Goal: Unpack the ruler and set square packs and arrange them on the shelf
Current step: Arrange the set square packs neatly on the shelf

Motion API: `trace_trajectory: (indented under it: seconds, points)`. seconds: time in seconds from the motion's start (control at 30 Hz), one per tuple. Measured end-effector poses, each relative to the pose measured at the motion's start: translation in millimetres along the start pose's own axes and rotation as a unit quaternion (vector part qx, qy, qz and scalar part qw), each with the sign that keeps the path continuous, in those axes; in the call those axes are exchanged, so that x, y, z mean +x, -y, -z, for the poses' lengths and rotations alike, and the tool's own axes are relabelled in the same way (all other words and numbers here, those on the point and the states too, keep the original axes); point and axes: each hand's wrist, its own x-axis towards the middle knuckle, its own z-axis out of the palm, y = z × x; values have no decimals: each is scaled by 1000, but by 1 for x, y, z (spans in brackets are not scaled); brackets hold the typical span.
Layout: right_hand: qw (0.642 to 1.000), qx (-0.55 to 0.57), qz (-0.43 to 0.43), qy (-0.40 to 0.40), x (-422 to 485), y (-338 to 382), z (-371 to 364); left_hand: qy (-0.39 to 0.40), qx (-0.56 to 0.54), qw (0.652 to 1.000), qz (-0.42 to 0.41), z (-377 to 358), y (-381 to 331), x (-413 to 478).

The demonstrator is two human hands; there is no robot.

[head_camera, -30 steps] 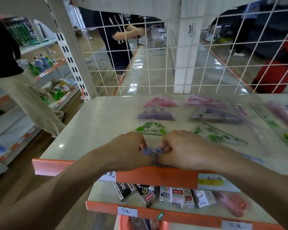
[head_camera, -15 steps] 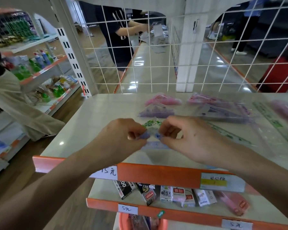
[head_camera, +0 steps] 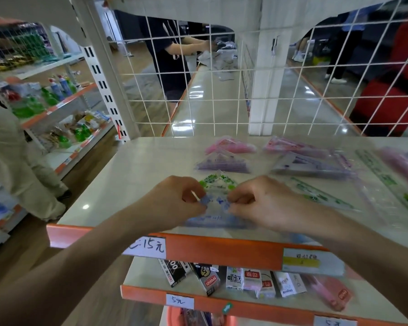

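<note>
1. Left hand (head_camera: 174, 203) and right hand (head_camera: 262, 203) each pinch the top of a blue set square pack (head_camera: 218, 211) with curled fingers.
2. The pack sits at the front of the shelf (head_camera: 137, 175).
3. A green set square (head_camera: 218, 182) lies just behind it.

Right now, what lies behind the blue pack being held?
Behind the blue pack, a green set square pack on the shelf; the left hand and right hand hide its near corners.
</note>
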Motion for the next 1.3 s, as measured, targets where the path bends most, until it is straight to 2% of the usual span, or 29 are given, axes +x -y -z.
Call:
trace_trajectory:
  seconds: [0.17, 0.3, 0.43, 0.7, 0.83, 1.0, 1.13, 1.3]
  points:
    - [997, -83, 2, 1, 0, 4, -5, 33, 107, 994, 9, -4, -2, 7]
    - [996, -90, -6, 22, -2, 3, 4, 41, 122, 992, 13, 5, 1, 1]
    - [989, -141, 7, 53, -9, 6, 7, 91, 187, 978, -4, 4, 3, -4]
    - [987, -151, 34, 48, -10, 11, -2, 90, 214, 972, -36, 0, -6, -6]
    - [990, -122, 8, 71, -13, 12, 7, 105, 195, 975, -16, 5, -2, -4]
    - [993, -110, -35, 12, 16, 4, 35, 26, 137, 990, 36, 27, 1, 26]
    - [984, -171, -41, 18, 41, 1, 18, 35, 190, 980, 38, 7, -1, 49]
    - [981, -194, -25, -13, 50, -2, -1, 25, 211, 977, 16, -3, -5, 53]
